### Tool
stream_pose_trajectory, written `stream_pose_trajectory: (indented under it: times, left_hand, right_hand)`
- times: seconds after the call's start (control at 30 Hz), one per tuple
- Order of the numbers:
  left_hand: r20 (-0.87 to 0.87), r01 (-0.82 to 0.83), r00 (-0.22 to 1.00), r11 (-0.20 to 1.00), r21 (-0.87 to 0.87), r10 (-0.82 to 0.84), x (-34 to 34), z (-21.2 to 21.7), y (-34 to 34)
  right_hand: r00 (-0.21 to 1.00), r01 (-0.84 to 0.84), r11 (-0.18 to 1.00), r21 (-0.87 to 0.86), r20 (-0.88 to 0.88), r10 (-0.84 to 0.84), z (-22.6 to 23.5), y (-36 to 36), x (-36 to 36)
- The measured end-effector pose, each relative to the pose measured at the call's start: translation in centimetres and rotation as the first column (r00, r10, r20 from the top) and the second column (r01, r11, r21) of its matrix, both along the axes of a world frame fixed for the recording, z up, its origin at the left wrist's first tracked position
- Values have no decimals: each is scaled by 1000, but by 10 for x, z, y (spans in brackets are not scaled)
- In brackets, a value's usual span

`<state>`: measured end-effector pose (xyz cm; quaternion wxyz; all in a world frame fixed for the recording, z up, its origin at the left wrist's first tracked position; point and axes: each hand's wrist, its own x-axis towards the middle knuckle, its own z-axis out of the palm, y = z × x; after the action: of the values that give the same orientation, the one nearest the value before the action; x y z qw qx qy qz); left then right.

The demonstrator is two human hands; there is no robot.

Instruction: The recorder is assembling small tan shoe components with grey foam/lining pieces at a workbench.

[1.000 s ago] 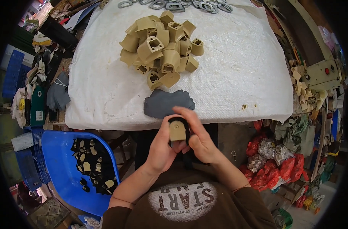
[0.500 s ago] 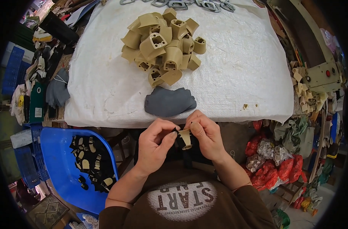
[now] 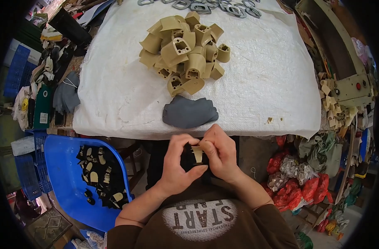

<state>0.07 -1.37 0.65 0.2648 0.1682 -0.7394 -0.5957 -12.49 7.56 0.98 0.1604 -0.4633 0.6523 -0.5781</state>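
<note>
Just off the table's front edge, I hold a small shoe heel (image 3: 197, 154), tan with black material around its sides. My left hand (image 3: 175, 166) curls about it, forefinger at the upper end and thumb by the lower end. My right hand (image 3: 223, 154) pinches its upper right side between thumb and bent fingers. The black material is partly hidden by my fingers. Beyond my hands lies a stack of dark grey, thin cut pieces (image 3: 190, 113). Farther back is a heap of bare tan shoe heels (image 3: 195, 62), several with holes in their ends.
White woven sheeting (image 3: 264, 83) covers the table. A blue tub (image 3: 58, 182) at my left holds several black-and-tan pieces (image 3: 99, 174). Grey metal rings (image 3: 199, 7) lie along the far edge. Red plastic bags (image 3: 289, 193) crowd the right side, below a beige machine (image 3: 351, 89).
My left hand has opened from its pinch and spread around the heel, its thumb moving down to the lower end. The heel has turned slightly; my right hand keeps its pinch.
</note>
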Motion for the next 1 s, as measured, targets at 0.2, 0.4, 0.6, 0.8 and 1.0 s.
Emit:
stream_pose_trajectory:
  times: [0.2, 0.4, 0.6, 0.8, 1.0]
  left_hand:
    - [104, -248, 954, 934, -256, 282, 36, -10, -17]
    - [198, -520, 464, 446, -728, 863, 140, -30, -57]
    - [92, -368, -35, 73, -927, 995, 185, -19, -72]
    - [16, -443, 859, 758, -478, 512, 59, 0, -52]
    - [-99, -158, 987, 781, -605, 123, -12, 7, -31]
  right_hand:
    - [981, 68, 998, 5, -183, -66, 0, -14, -20]
    - [836, 144, 977, 159, -547, -34, -3, -23, -38]
    - [814, 179, 969, 171, -579, -48, 0, -34, -34]
    - [844, 156, 958, 242, -536, -2, -18, -39, -39]
    - [995, 64, 994, 88, -76, -57, -21, -40, -52]
